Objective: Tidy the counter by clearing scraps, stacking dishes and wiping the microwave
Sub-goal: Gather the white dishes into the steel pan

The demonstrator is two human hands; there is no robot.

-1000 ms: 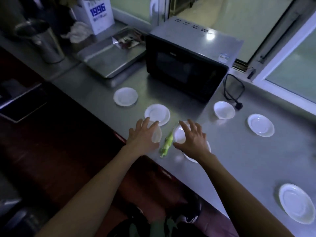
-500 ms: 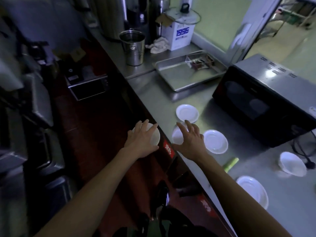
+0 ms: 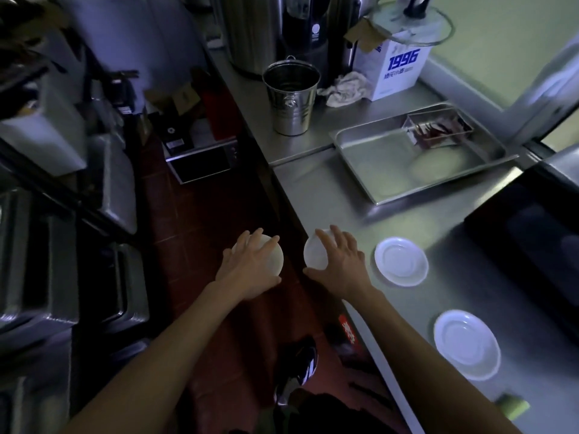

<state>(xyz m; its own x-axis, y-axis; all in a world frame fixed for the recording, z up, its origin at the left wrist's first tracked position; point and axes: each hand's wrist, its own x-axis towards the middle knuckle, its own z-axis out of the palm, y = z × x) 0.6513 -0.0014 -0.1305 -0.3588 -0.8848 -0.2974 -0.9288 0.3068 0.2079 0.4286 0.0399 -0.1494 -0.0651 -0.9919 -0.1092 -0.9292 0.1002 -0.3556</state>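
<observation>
Steel counter (image 3: 329, 195) holds 2 saucers (image 3: 401, 261), tray (image 3: 376, 145), bucket (image 3: 291, 98).

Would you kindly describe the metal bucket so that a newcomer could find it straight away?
Start at the steel counter and follow it to the far end, beyond the shallow tray. The metal bucket stands there, left of the white box marked 1996. It is the only small, open, ribbed pail.

White bowls (image 3: 275, 261) under my fingers (image 3: 336, 242); white saucers (image 3: 401, 261) on the grey steel desk (image 3: 329, 195); black microwave (image 3: 532, 233); white box (image 3: 394, 73) lettered blue; dark red floor (image 3: 200, 220); green scrap (image 3: 513, 408).
</observation>
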